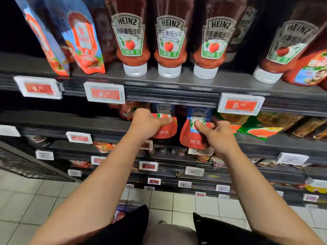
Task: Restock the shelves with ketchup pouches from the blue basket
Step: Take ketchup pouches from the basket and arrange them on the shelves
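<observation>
Reaching under the dark shelf lip (169, 100), we pinch one red-and-blue ketchup pouch (165, 127) in our left hand (147, 123), another (192, 137) in our right hand (216, 134); blur hides each grip's fingertips.

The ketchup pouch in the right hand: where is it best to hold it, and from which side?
Probably the middle of the ketchup pouch, from the front, thumb on its flat face, as the right hand holds it. It stands upright, its top tucked under the shelf edge.

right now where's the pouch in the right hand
In the head view, the ketchup pouch is just right of centre at the second shelf's front edge, pinched by the right hand, beside the pouch the left hand holds.
</observation>
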A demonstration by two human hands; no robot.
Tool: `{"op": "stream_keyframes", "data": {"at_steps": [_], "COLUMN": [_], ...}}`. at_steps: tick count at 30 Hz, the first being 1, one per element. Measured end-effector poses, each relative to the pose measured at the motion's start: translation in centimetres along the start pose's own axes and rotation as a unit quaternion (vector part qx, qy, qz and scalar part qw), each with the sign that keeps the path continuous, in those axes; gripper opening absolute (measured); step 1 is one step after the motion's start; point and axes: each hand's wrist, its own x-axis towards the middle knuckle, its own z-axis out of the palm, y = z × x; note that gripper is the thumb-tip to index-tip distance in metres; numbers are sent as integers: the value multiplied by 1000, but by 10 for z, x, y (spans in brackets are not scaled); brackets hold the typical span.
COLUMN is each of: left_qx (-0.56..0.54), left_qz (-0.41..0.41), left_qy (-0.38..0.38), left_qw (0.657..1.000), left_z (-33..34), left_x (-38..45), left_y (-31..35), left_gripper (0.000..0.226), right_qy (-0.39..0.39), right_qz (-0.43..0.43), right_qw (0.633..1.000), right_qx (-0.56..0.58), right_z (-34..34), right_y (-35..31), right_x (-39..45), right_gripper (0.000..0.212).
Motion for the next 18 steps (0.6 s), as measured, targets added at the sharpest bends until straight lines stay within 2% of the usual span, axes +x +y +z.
{"op": "stream_keyframes", "data": {"at_steps": [2,5,8,11,13,15,18], "left_qx": [26,41,51,34,23,39,64], "left_qz": [3,6,0,27,72,90,75], "left_qy": [3,21,0,-14,-4,6,26], "left_qw": [1000,999,999,999,997,995,995], "left_z": [6,13,15,19,21,23,23], "left_x": [3,8,12,10,7,3,3], "left_y": [3,-5,-13,-16,-21,-33,-49], "left_gripper": [59,59,46,38,44,52,44], "right_qy": [21,44,15,40,43,34,33], "right_qz": [15,19,73,-20,-62,-83,-77], "right_qw": [994,986,976,984,983,976,975], "right_qx": [-103,-160,-206,-170,-165,-197,-207], "right_z": [0,2,6,11,12,11,11], "right_y": [-3,0,5,9,12,19,27], "right_x": [15,33,40,40,36,32,27], "right_gripper": [41,33,37,32,32,28,20]}}
